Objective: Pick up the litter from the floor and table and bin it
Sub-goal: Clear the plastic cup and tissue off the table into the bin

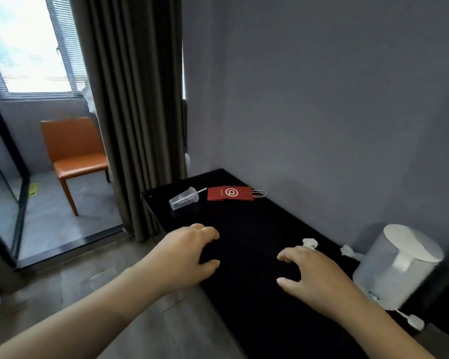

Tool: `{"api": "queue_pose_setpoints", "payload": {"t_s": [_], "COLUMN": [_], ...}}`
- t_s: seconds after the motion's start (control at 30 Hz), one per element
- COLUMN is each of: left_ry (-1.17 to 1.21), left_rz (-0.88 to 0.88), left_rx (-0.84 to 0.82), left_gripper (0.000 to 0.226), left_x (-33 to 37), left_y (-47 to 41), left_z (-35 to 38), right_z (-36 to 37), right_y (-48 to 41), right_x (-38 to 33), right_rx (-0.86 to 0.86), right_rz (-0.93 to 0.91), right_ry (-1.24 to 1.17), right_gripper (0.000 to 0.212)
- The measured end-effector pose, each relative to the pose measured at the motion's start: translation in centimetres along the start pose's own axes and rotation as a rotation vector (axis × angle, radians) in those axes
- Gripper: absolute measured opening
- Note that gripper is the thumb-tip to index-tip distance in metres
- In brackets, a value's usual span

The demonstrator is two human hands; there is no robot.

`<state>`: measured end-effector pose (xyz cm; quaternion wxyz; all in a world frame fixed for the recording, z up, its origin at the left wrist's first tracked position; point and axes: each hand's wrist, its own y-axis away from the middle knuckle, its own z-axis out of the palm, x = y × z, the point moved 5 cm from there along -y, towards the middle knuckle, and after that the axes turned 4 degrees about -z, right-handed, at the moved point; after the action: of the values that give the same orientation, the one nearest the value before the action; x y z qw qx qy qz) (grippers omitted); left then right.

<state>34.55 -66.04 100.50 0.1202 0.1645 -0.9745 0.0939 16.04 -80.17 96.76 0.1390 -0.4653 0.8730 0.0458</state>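
Both hands hover empty over table (244, 320), lower centre; left hand (189, 255), right hand (316, 277) fingers spread, loosely curled, likely readying a grab. Tissue (310, 243) just beyond right hand; cup (184, 202), bag (230, 194) lie mid-frame.

Daylight comes in through the window (29, 45) at upper left, blown out almost to white, so the slats of its blind (62, 47) fade into glare; on this side of the curtain (132, 99) the room is dim and grey; the wall (322, 99) darkens toward the right edge; the black desk (244, 229) swallows detail, with a faint sheen at its far left corner; the white kettle (397, 265) is smeared by blur; straight lines bow near the frame edges; the whole view is soft.
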Motion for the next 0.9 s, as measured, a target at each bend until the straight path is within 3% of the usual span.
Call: {"api": "queue_pose_setpoints", "payload": {"t_s": [0.33, 0.67, 0.9], "left_ry": [0.06, 0.104, 0.101], "left_rz": [0.148, 0.424, 0.542], "left_rx": [-0.13, -0.262, -0.445], "left_gripper": [0.054, 0.054, 0.055], "left_x": [-3.6, -7.0, -6.8], "left_y": [-12.6, -24.6, -29.6], "left_z": [4.3, 6.3, 8.8], "right_z": [1.7, 3.0, 4.2], "right_y": [-7.9, -13.7, -14.2], "right_x": [4.5, 5.8, 6.9], "right_rx": [-0.019, 0.071, 0.071], "right_rz": [0.184, 0.506, 0.715], "right_ry": [-0.005, 0.006, -0.03], "right_gripper": [0.045, 0.045, 0.045]}}
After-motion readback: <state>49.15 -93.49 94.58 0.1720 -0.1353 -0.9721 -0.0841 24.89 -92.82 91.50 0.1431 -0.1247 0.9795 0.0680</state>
